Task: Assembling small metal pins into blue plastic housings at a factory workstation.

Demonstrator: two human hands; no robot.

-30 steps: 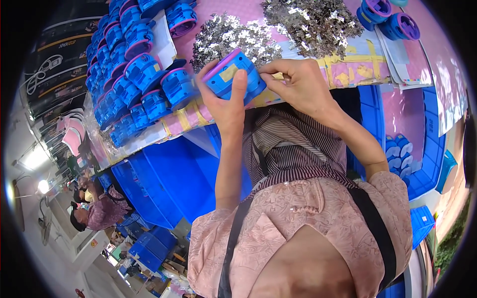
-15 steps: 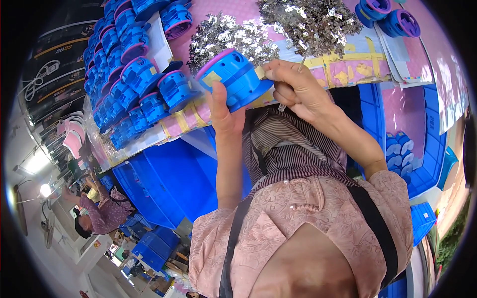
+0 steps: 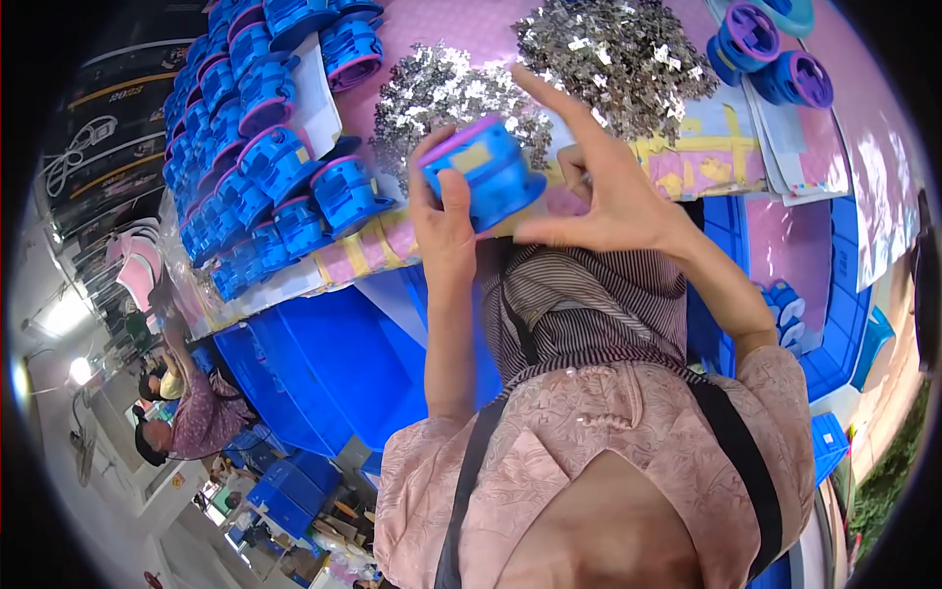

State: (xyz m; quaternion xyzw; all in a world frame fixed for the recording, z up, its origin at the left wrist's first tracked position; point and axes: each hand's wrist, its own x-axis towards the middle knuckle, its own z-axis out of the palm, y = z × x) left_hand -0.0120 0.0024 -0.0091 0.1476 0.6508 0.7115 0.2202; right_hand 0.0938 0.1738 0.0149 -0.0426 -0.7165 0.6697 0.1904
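Note:
My left hand (image 3: 444,221) grips a blue round plastic housing (image 3: 498,182) with a pink rim, tilted above the near table edge. A small yellow tape piece (image 3: 471,155) is stuck on the housing's side, close to my left thumb. Just right of the housing, my right hand (image 3: 623,201) is open, with index finger and thumb stretched wide apart. Its other fingers are partly curled, and their inner side is hidden. Beyond the hands lie a pile of shiny small metal pieces (image 3: 442,88) and a darker pile of similar pieces (image 3: 613,59).
Many blue housings (image 3: 270,162) are stacked at the left on the pink-covered table (image 3: 432,22). Two more housings (image 3: 810,79) stand far right beside papers (image 3: 775,147). Blue bins (image 3: 324,353) sit below the table edge. Another person (image 3: 201,412) is at the far left.
My right hand has come off the housing's right end, where it pinched a yellow tape piece, and has spread. The housing has turned and moved slightly in my left hand.

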